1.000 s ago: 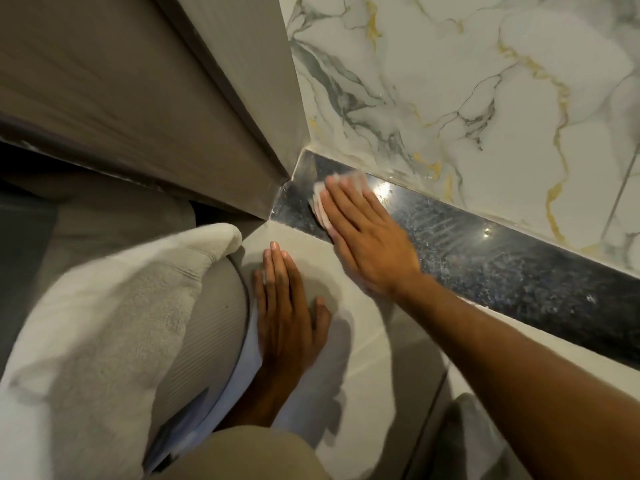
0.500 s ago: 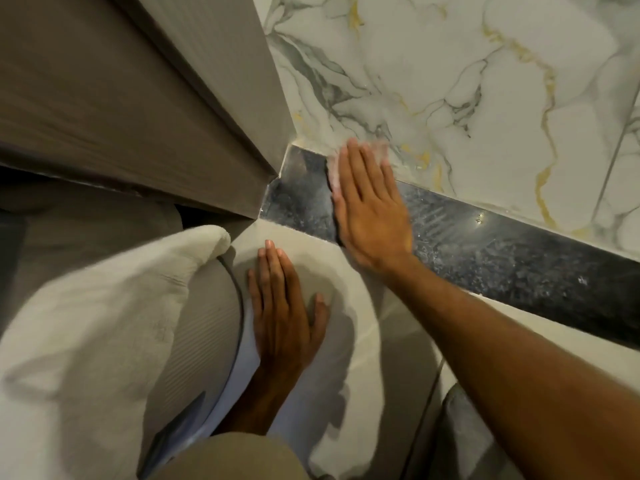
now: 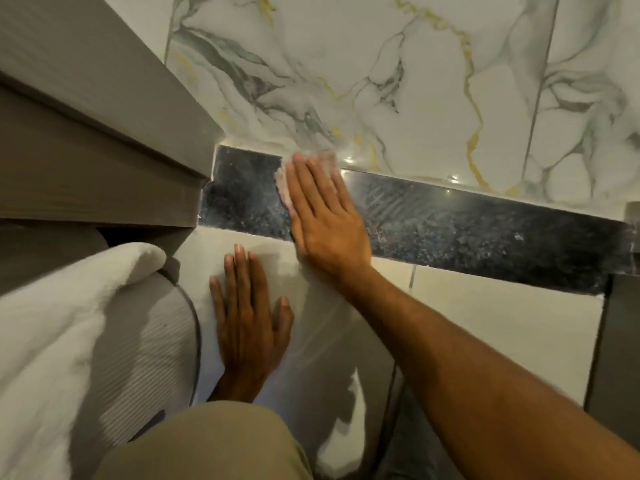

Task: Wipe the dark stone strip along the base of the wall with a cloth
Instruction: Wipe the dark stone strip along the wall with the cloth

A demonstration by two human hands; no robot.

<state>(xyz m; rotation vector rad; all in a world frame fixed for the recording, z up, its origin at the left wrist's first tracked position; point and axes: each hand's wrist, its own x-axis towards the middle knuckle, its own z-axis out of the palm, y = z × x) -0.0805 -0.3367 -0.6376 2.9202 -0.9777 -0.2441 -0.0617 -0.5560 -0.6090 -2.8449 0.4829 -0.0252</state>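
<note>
Head view: right hand (image 3: 325, 223) is pressing the cloth (image 3: 284, 183), fingers flat, on the dark stone strip (image 3: 485, 233) under the wall (image 3: 381, 81), sliding right off the door frame (image 3: 104, 161) corner since a second ago. Left hand (image 3: 247, 323) is bracing flat on the floor (image 3: 485, 323). Corner end probably done (glare, hard to tell); rightward stretch is waiting.

Tiled room, seemingly a bathroom; wall tiles (image 3: 415, 81) are veined in grey and gold; a dark stone strip (image 3: 485, 230) is set along their base; glossy floor tiles (image 3: 485, 306) are laid; a white towel (image 3: 52, 323) is heaped nearby.
</note>
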